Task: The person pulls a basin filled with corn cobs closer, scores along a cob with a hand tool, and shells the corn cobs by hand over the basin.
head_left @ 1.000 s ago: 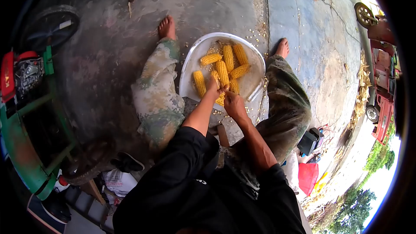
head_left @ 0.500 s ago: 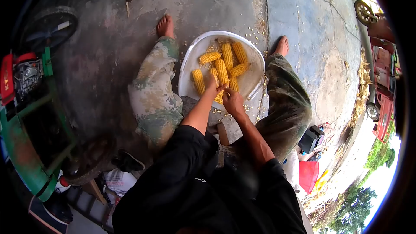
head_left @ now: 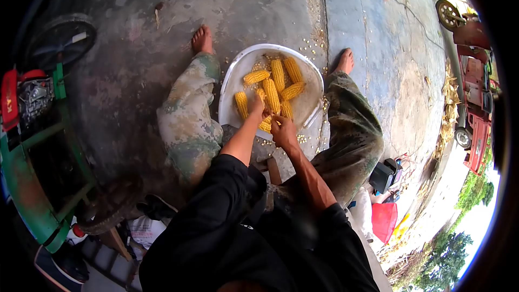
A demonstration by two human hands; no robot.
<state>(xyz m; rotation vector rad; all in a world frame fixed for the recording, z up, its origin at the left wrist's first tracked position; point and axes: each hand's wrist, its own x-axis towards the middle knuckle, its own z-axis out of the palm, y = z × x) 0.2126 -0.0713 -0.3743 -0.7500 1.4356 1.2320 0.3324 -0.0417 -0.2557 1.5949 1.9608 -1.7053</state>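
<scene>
A white basin between my legs holds several yellow corn cobs and loose kernels. My left hand is wrapped round a corn cob over the basin's near part, with the cob's upper end showing beyond the fingers. Close at its right is my right hand, its fingers bent together near the lower end of that cob. What the right fingers hold, if anything, is too small to make out.
Kernels lie scattered on the concrete floor round the basin. Green machinery with a red engine stands at the left. At the right are a black box, a red bag, corn husks and a red vehicle.
The basin, cobs and feet now sit slightly lower and further left in view. Both hands have shifted left with them and stay close together over the near part of the basin.
</scene>
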